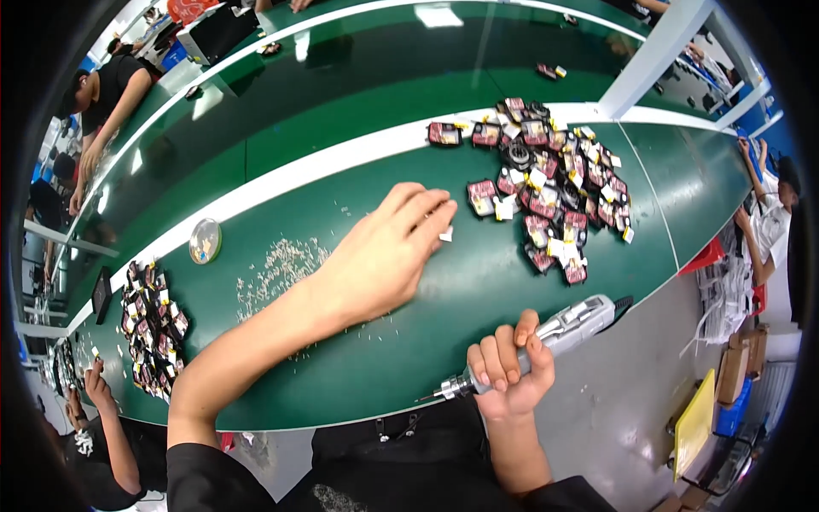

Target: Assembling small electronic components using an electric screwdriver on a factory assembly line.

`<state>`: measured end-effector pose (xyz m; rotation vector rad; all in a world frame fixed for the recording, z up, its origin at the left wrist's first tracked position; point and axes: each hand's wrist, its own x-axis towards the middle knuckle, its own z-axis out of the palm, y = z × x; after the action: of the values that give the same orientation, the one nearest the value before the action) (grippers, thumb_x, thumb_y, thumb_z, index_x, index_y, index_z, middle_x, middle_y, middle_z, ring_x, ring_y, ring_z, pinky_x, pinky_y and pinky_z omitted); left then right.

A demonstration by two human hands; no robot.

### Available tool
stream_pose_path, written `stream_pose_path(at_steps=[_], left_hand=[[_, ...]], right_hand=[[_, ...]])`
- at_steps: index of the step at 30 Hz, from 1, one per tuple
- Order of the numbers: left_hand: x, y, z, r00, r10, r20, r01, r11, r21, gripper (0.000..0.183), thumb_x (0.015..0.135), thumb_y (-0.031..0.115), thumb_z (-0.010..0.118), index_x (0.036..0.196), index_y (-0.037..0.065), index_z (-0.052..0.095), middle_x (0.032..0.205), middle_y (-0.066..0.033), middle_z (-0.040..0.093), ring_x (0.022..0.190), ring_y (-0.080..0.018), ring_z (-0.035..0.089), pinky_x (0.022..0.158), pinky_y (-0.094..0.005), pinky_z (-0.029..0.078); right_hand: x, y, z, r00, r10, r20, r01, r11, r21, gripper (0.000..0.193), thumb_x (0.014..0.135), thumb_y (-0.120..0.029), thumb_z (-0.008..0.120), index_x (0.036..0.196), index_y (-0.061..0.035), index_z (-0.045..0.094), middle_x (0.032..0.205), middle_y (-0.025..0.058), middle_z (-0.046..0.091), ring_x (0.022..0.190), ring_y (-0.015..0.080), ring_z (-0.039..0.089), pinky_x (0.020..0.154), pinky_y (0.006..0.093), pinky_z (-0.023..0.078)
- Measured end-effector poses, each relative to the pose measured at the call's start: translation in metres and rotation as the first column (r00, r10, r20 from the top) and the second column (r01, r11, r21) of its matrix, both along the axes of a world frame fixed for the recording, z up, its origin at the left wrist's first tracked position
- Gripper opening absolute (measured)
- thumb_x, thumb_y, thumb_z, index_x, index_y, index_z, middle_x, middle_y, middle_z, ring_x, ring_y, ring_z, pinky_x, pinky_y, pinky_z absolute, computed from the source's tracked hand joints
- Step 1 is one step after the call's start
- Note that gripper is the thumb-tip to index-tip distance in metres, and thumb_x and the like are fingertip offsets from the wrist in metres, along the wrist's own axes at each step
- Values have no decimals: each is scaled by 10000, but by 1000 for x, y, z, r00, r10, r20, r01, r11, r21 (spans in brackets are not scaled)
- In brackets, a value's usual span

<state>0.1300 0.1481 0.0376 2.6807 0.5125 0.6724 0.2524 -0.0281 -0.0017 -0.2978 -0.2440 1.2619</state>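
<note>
My right hand [512, 367] is wrapped round a grey electric screwdriver [580, 324] in front of the table's near edge. Its thin bit points left, and a dark cord leaves its rear end. Over the middle of the green table [358, 375], my left hand [392, 243] reaches right with its fingers bent down and close together. A small white tab [446, 234] shows at its fingertips; whatever else lies under the palm is hidden. Just beyond those fingers is a heap of small black modules [546, 183] with reddish faces, white tabs and yellow bits.
Many tiny screws [286, 269] lie scattered beside my left forearm. A round shallow dish [205, 241] and a second heap of modules [152, 328] are farther left. A conveyor belt [341, 85] runs behind a white rail. Other people work at both sides.
</note>
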Motion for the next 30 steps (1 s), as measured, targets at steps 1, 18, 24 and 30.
stream_pose_path(at_steps=[1, 18, 24, 30], left_hand=[[-6, -23, 3, 998, -39, -41, 39, 999, 14, 425, 750, -30, 619, 1161, -77, 521, 1191, -185, 528, 1091, -343, 499, 897, -405, 456], [-28, -101, -15, 991, -125, -47, 123, 992, -34, 418, 630, -60, 657, 1043, -72, 590, 1111, -170, 594, 975, -318, 590, 773, -369, 532], [-25, -105, -20, 996, -91, -20, 93, 984, 153, 326, 618, -35, 653, 935, -101, 619, 996, -177, 622, 885, -302, 619, 652, -340, 554], [-27, -112, -26, 989, -146, -4, 140, 942, 305, 367, 562, 11, 617, 900, -131, 614, 976, -212, 624, 854, -305, 635, 635, -331, 562]], right_hand=[[1, -4, 0, 1000, 9, 2, -9, 1000, -20, 119, 924, -201, 457, 880, -91, 471, 500, -17, 361, 409, 101, 358, 497, 276, 364], [-28, -52, -7, 995, 89, 36, -85, 990, -112, 126, 933, -195, 432, 889, -83, 467, 497, -22, 369, 392, 98, 364, 473, 270, 395], [-37, -51, -6, 996, 33, 79, -14, 975, -221, 77, 911, -131, 471, 873, -67, 451, 514, 15, 387, 430, 129, 414, 485, 290, 387], [-44, -48, 0, 995, -6, 95, 35, 952, -306, 92, 911, -127, 481, 881, -50, 440, 548, 35, 404, 444, 141, 423, 489, 294, 400]])
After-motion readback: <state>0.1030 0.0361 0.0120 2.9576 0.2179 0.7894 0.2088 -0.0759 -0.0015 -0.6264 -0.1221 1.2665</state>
